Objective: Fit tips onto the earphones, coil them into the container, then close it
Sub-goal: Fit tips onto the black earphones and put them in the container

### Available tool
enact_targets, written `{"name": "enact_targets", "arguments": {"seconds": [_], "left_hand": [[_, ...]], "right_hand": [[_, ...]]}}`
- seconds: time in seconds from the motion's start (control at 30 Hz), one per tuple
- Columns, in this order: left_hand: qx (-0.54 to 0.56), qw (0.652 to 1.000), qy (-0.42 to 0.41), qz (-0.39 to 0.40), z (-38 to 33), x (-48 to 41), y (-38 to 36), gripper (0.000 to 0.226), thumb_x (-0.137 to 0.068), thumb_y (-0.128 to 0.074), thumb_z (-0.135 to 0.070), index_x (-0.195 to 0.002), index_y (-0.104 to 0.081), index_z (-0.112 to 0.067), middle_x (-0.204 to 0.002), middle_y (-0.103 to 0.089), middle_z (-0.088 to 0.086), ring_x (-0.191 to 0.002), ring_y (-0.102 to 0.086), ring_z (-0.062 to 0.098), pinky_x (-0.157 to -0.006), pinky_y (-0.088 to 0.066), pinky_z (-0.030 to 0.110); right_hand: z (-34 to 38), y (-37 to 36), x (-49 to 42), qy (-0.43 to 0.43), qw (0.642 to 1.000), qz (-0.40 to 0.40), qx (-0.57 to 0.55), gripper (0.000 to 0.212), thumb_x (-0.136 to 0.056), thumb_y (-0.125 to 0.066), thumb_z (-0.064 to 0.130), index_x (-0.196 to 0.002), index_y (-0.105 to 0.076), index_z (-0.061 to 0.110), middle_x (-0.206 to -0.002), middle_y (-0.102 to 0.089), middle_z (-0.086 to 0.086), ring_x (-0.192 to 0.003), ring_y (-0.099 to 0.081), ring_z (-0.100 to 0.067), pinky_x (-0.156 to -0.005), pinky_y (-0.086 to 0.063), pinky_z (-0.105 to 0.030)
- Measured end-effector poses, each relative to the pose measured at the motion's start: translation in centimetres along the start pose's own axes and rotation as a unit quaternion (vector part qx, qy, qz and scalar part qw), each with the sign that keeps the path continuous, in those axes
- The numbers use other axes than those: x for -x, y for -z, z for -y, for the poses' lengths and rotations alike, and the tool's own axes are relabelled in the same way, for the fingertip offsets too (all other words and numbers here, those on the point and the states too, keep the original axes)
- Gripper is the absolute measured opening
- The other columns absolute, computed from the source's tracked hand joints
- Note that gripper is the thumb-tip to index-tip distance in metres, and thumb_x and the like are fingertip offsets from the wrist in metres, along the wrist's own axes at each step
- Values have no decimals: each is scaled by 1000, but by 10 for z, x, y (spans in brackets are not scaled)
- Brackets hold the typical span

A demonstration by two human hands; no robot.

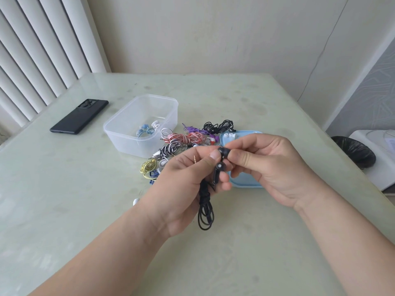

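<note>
Glossy black earphones [216, 175] between two hands
Left hand [186, 180] grips the coiled rubbery cord [205, 212]; right hand [269, 165] pinches the rounded bud [223, 151].

A pale table in the corner of a cream-walled room, in soft daylight.

The glossy, pale green table [245, 259] reaches back to the plain cream wall [203, 33] and shows faint smudges and soft reflections. White vertical blinds [42, 50] hang along the left side. A thin dark cable [326, 42] runs slantwise down the right wall. Further right is a grey patterned panel [376, 86], and below it a bin [354, 150] lined with a black bag stands beside a white unit [382, 169].
</note>
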State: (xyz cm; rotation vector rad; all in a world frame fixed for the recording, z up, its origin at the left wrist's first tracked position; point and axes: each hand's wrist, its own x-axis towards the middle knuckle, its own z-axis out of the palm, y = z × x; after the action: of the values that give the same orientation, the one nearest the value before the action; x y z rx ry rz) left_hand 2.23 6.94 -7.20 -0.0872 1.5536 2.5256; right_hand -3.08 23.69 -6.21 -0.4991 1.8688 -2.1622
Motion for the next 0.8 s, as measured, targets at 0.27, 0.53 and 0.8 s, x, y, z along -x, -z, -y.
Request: {"name": "enact_targets", "arguments": {"seconds": [0.27,0.53,0.8], "left_hand": [[-19,997,-61,-39,4,-4,4,15,-101,-59,-7,-113,-63,1,-86,-70,13,-63,-65,18,-67,-60,31],[-52,993,-91,-50,6,-5,5,12,-101,-60,-7,-110,-65,-1,-88,-72,13,-64,-66,20,-69,-61,34],[-20,998,-56,-27,3,-4,5,18,-102,-57,-9,-116,-63,1,-87,-70,11,-62,-64,16,-66,-59,29]], "right_hand": [[-1,-1,-2,-41,999,-15,-19,7,-84,-72,0,-89,-76,3,-85,-71,-24,-76,-65,-35,-69,-55,-42],[-4,0,-3,-38,998,-22,-39,14,-75,-74,5,-89,-76,4,-82,-73,-20,-74,-67,-29,-66,-57,-36],[-6,3,-3,-21,999,-3,-43,17,-73,-71,3,-89,-77,7,-83,-74,-18,-74,-71,-26,-66,-57,-32]]}}
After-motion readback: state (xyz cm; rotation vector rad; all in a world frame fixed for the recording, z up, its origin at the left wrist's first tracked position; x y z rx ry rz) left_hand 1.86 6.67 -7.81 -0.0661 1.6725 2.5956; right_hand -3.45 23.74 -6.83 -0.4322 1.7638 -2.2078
